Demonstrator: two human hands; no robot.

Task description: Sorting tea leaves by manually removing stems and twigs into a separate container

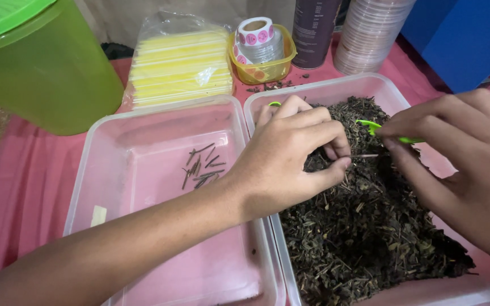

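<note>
My left hand (296,153) reaches over the right clear plastic tub (319,90), which is heaped with dark dried leaves (364,226). Its fingertips pinch a thin dry stem (364,156). My right hand (460,153) hovers over the same tub and grips green plastic tweezers (378,129), whose tips point at the stem. The left clear tub (109,170) holds a small cluster of sorted dark stems (202,167) on its bare bottom. A bit of green shows behind my left knuckles.
A green lidded jug (35,62) stands at the back left. Behind the tubs lie a bag of yellow sheets (180,65), a small yellow cup with a sticker roll (259,48), a dark canister (313,28) and stacked clear lids (370,34). A blue box (466,39) is at far right.
</note>
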